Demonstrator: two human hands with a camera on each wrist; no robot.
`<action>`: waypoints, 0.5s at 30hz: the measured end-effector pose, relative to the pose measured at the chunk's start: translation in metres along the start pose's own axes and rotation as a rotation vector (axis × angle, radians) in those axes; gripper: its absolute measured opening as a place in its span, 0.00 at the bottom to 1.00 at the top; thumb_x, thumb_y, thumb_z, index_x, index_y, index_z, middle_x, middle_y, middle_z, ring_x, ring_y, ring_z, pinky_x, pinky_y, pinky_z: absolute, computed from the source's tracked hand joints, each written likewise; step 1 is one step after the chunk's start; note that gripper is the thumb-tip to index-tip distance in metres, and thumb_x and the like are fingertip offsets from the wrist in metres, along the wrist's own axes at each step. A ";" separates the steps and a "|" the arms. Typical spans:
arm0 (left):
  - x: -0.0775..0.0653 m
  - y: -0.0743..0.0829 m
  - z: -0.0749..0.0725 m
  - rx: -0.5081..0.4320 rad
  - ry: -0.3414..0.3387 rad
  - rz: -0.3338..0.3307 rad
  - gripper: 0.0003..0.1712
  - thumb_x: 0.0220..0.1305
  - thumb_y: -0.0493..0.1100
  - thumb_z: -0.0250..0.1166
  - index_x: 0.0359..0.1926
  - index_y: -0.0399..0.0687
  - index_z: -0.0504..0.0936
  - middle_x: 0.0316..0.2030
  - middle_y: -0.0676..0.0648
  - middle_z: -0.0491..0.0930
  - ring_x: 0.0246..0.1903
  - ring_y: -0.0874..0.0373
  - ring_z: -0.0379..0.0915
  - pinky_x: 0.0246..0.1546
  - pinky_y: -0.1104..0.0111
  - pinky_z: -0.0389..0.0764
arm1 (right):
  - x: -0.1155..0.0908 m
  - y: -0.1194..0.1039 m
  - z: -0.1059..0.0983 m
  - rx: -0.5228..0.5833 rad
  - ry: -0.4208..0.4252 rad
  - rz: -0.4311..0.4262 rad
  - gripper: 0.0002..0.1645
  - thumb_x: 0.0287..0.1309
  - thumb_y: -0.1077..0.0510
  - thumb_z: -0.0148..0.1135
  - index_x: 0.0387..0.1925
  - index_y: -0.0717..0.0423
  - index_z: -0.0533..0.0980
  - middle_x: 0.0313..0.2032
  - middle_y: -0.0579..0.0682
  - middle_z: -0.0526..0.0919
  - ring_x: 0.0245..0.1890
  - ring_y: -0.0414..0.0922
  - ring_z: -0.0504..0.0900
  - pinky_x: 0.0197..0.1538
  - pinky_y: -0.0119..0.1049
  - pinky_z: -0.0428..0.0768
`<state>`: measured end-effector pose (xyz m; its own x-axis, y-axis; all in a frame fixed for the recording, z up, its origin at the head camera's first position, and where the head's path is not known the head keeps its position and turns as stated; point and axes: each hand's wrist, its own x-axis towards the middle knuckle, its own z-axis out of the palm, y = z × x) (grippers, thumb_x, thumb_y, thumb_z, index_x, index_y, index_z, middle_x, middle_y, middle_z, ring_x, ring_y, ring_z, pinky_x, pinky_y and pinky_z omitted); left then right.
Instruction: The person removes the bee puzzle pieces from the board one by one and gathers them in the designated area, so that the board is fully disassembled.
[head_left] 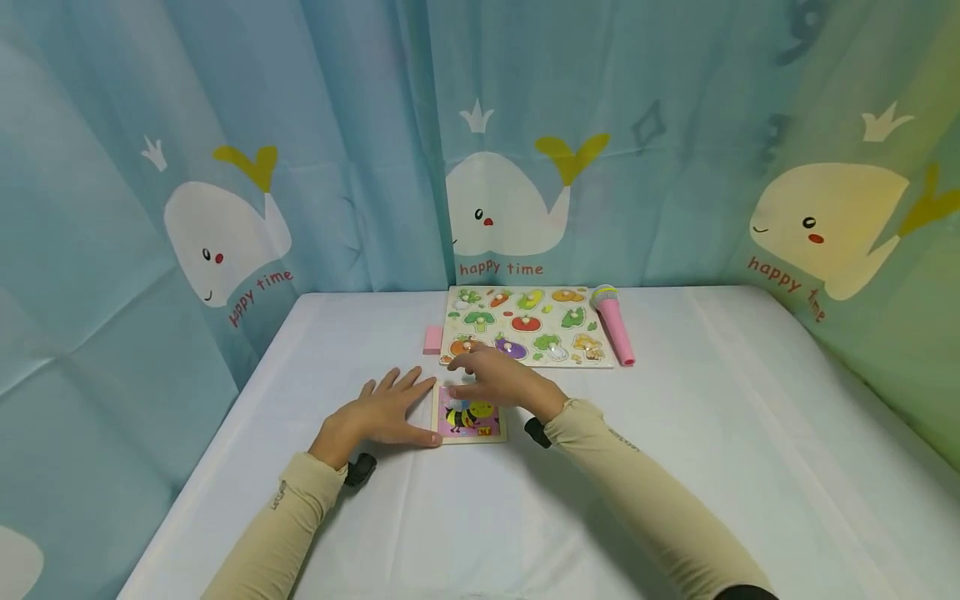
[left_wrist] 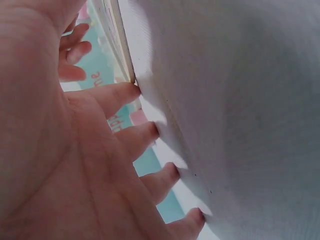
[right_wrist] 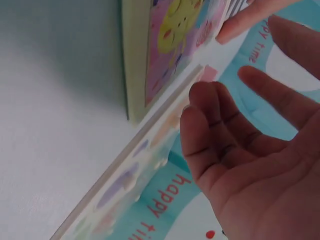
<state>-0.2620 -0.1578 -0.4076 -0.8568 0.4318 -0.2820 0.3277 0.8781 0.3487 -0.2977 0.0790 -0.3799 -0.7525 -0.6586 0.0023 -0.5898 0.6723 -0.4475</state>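
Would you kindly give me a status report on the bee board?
Left hand spread at left edge of bee board. Right hand above it, holding nothing. Vegetable board behind, seemingly not in the way.

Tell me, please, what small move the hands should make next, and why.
Probably lower the right hand onto the bee board: it hovers over the board's far side holding nothing, while the left hand lies at the left edge, where it could steady the board.

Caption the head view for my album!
Left hand touches a bee picture, right hand hovers above; vegetable board behind.
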 end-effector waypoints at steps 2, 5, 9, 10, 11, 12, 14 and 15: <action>0.000 0.000 0.000 0.000 -0.005 0.000 0.62 0.64 0.72 0.70 0.87 0.51 0.54 0.86 0.39 0.44 0.83 0.32 0.33 0.76 0.31 0.39 | 0.002 -0.002 0.002 0.006 -0.018 -0.018 0.24 0.72 0.54 0.72 0.63 0.62 0.82 0.57 0.61 0.83 0.57 0.54 0.83 0.60 0.48 0.81; 0.001 0.000 -0.001 0.004 -0.012 0.001 0.62 0.64 0.73 0.70 0.87 0.51 0.54 0.86 0.39 0.43 0.83 0.33 0.33 0.76 0.31 0.39 | 0.005 -0.003 0.006 -0.001 -0.048 -0.031 0.23 0.71 0.55 0.72 0.62 0.61 0.83 0.54 0.59 0.83 0.54 0.53 0.82 0.57 0.46 0.82; 0.002 0.000 -0.001 0.011 -0.016 0.003 0.61 0.65 0.73 0.69 0.87 0.50 0.54 0.86 0.39 0.43 0.83 0.32 0.32 0.76 0.31 0.39 | 0.009 -0.004 0.009 -0.020 -0.080 -0.010 0.22 0.71 0.54 0.73 0.61 0.59 0.84 0.52 0.56 0.82 0.49 0.49 0.80 0.55 0.45 0.82; 0.002 0.000 -0.001 0.011 -0.016 0.004 0.61 0.65 0.73 0.69 0.87 0.50 0.54 0.86 0.39 0.43 0.83 0.32 0.33 0.76 0.31 0.39 | 0.010 -0.004 0.010 -0.025 -0.085 -0.006 0.22 0.70 0.54 0.73 0.61 0.58 0.85 0.51 0.55 0.82 0.47 0.47 0.80 0.54 0.44 0.81; 0.002 0.000 -0.001 0.008 -0.016 0.004 0.61 0.65 0.73 0.69 0.87 0.51 0.54 0.86 0.39 0.43 0.83 0.32 0.32 0.76 0.31 0.39 | 0.011 -0.004 0.011 -0.033 -0.088 -0.010 0.21 0.70 0.54 0.74 0.60 0.57 0.85 0.49 0.54 0.82 0.45 0.46 0.79 0.52 0.43 0.81; 0.002 0.000 -0.001 0.008 -0.015 0.002 0.61 0.65 0.73 0.69 0.87 0.51 0.54 0.86 0.39 0.43 0.83 0.32 0.32 0.76 0.31 0.39 | 0.012 -0.003 0.012 -0.041 -0.090 -0.016 0.20 0.70 0.54 0.74 0.59 0.57 0.85 0.47 0.53 0.82 0.44 0.46 0.78 0.51 0.42 0.81; 0.002 0.000 0.000 0.005 -0.014 -0.002 0.61 0.65 0.73 0.70 0.87 0.51 0.54 0.86 0.39 0.43 0.83 0.32 0.32 0.76 0.31 0.39 | 0.013 -0.003 0.014 -0.057 -0.091 -0.034 0.19 0.69 0.54 0.75 0.57 0.56 0.86 0.43 0.52 0.80 0.41 0.45 0.76 0.48 0.41 0.79; 0.002 0.000 0.000 0.005 -0.014 -0.005 0.61 0.65 0.73 0.70 0.87 0.51 0.54 0.86 0.39 0.43 0.83 0.32 0.32 0.76 0.31 0.39 | 0.014 -0.003 0.014 -0.063 -0.087 -0.043 0.18 0.69 0.55 0.75 0.56 0.56 0.86 0.42 0.51 0.80 0.40 0.45 0.75 0.47 0.40 0.78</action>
<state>-0.2636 -0.1574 -0.4081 -0.8528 0.4304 -0.2958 0.3257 0.8811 0.3430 -0.3025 0.0632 -0.3916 -0.6991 -0.7126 -0.0587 -0.6406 0.6607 -0.3914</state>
